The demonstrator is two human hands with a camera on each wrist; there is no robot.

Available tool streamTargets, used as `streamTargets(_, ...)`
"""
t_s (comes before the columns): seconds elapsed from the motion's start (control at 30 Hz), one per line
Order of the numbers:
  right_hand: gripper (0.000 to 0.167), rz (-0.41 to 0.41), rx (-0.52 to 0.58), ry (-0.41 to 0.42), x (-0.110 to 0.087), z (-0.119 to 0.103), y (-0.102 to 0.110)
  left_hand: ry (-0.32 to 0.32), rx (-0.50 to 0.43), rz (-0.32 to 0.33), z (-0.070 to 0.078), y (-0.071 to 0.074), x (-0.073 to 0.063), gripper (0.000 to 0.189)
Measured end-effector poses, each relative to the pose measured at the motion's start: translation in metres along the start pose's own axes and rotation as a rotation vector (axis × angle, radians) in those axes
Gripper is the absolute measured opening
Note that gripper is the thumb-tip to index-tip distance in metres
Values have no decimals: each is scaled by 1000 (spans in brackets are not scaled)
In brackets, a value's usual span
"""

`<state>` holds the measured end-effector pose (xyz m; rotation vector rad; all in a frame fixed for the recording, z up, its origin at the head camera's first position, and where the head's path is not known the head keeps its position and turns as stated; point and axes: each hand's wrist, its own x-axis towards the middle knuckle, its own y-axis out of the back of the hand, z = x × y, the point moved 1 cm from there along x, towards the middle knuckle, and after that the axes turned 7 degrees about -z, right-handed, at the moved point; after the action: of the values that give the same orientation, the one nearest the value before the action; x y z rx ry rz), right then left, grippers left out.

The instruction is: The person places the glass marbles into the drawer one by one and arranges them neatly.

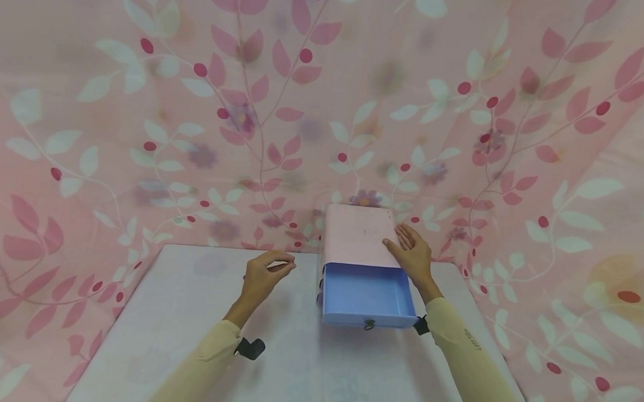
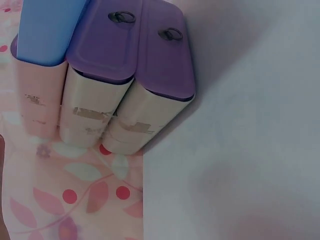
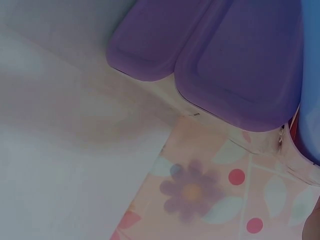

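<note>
A small drawer box with a pale pink top (image 1: pixel 360 235) stands at the back of the table. Its blue top drawer (image 1: pixel 368 315) is pulled out toward me, and nothing shows inside. A dark ring pull (image 1: pixel 369 325) hangs on the drawer's front. Below it, two purple drawers (image 2: pixel 167 55) sit closed in their tiers. My right hand (image 1: pixel 415 257) rests along the box's right side, thumb over the top edge and fingers fairly straight. To the left of the box, my left hand (image 1: pixel 263 277) hovers apart from it, fingers loosely bent toward the thumb, nothing visible between them.
A pale cloth covers the table (image 1: pixel 197 300). Pink floral fabric (image 1: pixel 277 137) hangs close behind the box and along both sides. Dark wrist cameras sit on both forearms; the one on the right is near the drawer's front corner.
</note>
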<state>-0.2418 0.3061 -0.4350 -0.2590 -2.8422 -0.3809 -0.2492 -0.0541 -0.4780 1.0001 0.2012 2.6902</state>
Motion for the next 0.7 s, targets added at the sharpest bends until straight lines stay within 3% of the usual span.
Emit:
streamTargets(0.33, 71, -3, -2, 7, 0, 1, 0, 27, -45, -23, 7, -8, 1, 20)
streamTargets(0.57, 71, -20, -1, 17, 1, 1, 1, 19, -74, -43, 17, -12, 4, 38)
streamTargets(0.7, 72, -23, -2, 8, 1, 2, 2, 29, -58, -62, 13, -15, 5, 39)
